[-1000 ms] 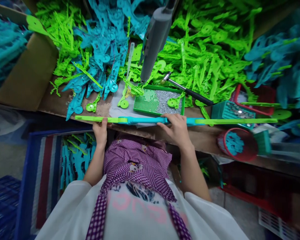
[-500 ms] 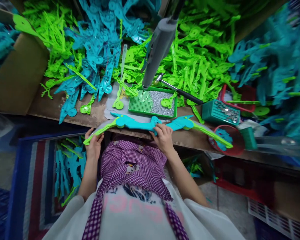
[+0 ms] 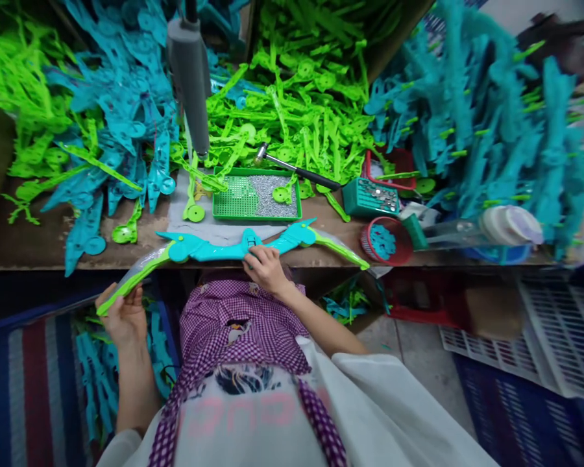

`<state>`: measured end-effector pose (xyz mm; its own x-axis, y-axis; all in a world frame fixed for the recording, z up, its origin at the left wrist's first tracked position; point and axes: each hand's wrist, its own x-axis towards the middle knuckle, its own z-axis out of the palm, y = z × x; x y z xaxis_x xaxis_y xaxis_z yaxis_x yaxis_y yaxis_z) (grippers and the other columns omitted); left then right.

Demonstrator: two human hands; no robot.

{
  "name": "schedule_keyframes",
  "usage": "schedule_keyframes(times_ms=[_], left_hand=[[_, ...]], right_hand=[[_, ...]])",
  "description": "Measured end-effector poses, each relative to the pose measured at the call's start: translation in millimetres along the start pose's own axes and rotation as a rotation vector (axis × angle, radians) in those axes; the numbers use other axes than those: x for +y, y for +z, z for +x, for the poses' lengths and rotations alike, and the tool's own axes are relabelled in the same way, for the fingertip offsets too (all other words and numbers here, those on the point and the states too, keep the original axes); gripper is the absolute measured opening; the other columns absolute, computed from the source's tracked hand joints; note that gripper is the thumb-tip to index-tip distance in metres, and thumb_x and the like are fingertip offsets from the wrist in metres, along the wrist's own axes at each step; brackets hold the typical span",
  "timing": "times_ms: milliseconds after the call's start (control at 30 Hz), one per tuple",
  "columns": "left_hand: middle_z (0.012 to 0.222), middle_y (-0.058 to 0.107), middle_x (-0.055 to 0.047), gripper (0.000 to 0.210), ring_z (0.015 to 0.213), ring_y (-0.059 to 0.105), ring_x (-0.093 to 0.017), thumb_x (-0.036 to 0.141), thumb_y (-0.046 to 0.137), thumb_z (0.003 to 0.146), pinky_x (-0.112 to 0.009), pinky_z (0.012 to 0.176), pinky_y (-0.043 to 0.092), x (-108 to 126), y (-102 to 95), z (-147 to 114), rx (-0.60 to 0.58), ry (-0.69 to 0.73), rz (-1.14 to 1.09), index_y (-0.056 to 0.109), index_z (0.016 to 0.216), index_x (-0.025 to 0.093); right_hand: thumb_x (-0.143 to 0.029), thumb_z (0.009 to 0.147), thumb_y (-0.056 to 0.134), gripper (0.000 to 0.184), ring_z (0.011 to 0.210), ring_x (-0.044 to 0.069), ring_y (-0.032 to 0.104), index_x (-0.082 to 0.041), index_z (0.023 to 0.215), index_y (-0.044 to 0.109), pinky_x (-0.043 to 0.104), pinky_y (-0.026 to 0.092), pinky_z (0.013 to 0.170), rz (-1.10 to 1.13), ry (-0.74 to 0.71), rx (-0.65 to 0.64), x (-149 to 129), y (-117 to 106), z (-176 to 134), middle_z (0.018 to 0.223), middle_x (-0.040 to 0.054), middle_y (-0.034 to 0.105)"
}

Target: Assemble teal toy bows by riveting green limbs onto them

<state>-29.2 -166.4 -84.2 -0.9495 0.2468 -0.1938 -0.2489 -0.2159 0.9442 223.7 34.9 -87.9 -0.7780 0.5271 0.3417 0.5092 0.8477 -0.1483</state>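
A toy bow (image 3: 214,250) with a blue middle and green limbs lies across the front edge of the bench, tilted with its left end lower. My left hand (image 3: 125,316) is closed around the tip of its left green limb. At the middle, my right hand (image 3: 265,267) grips the blue part with fingers and thumb. Just beyond the bow is a green tray (image 3: 233,202) of small metal pieces, with a green plastic part (image 3: 282,193) lying on them. Over the tray's left side hangs a grey power screwdriver (image 3: 191,91).
Piles of green parts (image 3: 292,91) and blue parts (image 3: 121,110) cover the back. A hammer (image 3: 296,170) lies behind the tray. To the right are a teal box (image 3: 370,198) of metal discs and a red basket (image 3: 387,241) of blue pieces. A striped bag (image 3: 39,389) stands lower left.
The view has turned to the right, so the bench things appear farther left. The bow's left end is now lower and nearer me, with both hands still on it.
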Motion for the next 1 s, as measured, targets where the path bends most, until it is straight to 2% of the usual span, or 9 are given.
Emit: schedule_keyframes(times_ms=[100,267,333,400,533,667,800,900,1000], left_hand=[[0.076,0.073,0.005,0.043,0.073,0.072,-0.015,0.025,0.075,0.056,-0.026,0.071,0.056,-7.9,-12.3,2.0,-0.092,-0.130,0.054,0.059,0.096,0.024],[0.096,0.074,-0.008,0.072,0.076,0.072,-0.022,0.051,0.085,0.052,-0.033,0.069,0.057,-2.0,-18.1,17.4,-0.529,-0.425,0.268,0.058,0.111,0.022],[0.084,0.073,-0.008,0.068,0.065,0.068,-0.019,0.060,0.080,0.059,-0.029,0.060,0.054,8.2,-12.3,29.2,-0.615,-0.421,0.489,0.059,0.109,0.019],[0.065,0.067,-0.002,0.062,0.053,0.060,-0.014,0.067,0.074,0.063,-0.024,0.052,0.047,17.4,-2.5,40.0,-0.696,-0.372,0.724,0.062,0.096,0.016],[0.060,0.059,0.000,0.063,0.046,0.049,-0.009,0.076,0.060,0.069,-0.021,0.045,0.035,22.4,17.7,47.0,-0.891,-0.355,0.892,0.064,0.082,0.014],[0.059,0.056,0.002,0.064,0.042,0.043,-0.007,0.076,0.061,0.067,-0.020,0.043,0.030,15.4,25.5,39.4,-0.864,-0.351,0.854,0.064,0.083,0.014],[0.054,0.053,0.002,0.063,0.038,0.038,-0.006,0.076,0.062,0.065,-0.021,0.041,0.025,9.7,24.2,33.8,-0.784,-0.346,0.804,0.062,0.076,0.014],[0.054,0.055,0.001,0.059,0.039,0.039,-0.006,0.073,0.061,0.067,-0.021,0.042,0.026,7.3,22.3,32.8,-0.762,-0.305,0.804,0.062,0.073,0.014],[0.053,0.054,0.001,0.057,0.040,0.039,-0.007,0.071,0.061,0.069,-0.021,0.042,0.025,5.0,20.9,32.8,-0.753,-0.300,0.810,0.063,0.072,0.014]], right_hand=[[-0.036,0.097,0.046,0.023,0.103,0.020,0.061,-0.025,0.101,0.066,0.035,0.034,0.087,0.002,0.022,0.006,2.8,-0.8,-4.7,0.108,0.0057,0.071],[-0.048,0.094,0.050,0.034,0.101,0.025,0.061,-0.019,0.102,0.065,0.039,0.035,0.088,0.071,-0.012,-0.052,34.9,-36.5,-4.0,0.108,0.0115,0.070],[-0.042,0.098,0.041,0.033,0.099,0.022,0.061,-0.020,0.097,0.065,0.037,0.036,0.089,0.114,0.034,-0.066,57.9,-54.9,20.4,0.102,0.0085,0.070],[-0.038,0.101,0.031,0.038,0.105,0.022,0.058,-0.018,0.104,0.063,0.036,0.037,0.090,0.051,0.239,-0.002,84.0,-63.9,60.5,0.107,0.0116,0.068],[-0.034,0.099,0.037,0.039,0.114,0.028,0.051,-0.012,0.128,0.052,0.041,0.033,0.092,-0.190,0.499,-0.102,124.6,-49.4,141.1,0.130,0.0192,0.057],[-0.030,0.099,0.038,0.037,0.107,0.025,0.053,-0.007,0.124,0.055,0.037,0.033,0.086,-0.230,0.480,-0.312,136.8,-31.4,171.2,0.122,0.0204,0.060],[-0.032,0.102,0.019,0.050,0.107,0.021,0.054,-0.001,0.122,0.053,0.034,0.033,0.079,-0.237,0.441,-0.251,133.0,-44.3,167.3,0.121,0.0217,0.058],[-0.031,0.101,0.024,0.044,0.093,0.020,0.060,-0.004,0.121,0.053,0.033,0.035,0.074,-0.209,0.584,-0.149,108.9,-66.2,141.0,0.114,0.0212,0.062],[-0.032,0.098,0.033,0.035,0.072,0.021,0.062,-0.010,0.113,0.056,0.032,0.039,0.066,-0.001,0.606,-0.106,50.9,-74.1,86.1,0.091,0.0147,0.069]])
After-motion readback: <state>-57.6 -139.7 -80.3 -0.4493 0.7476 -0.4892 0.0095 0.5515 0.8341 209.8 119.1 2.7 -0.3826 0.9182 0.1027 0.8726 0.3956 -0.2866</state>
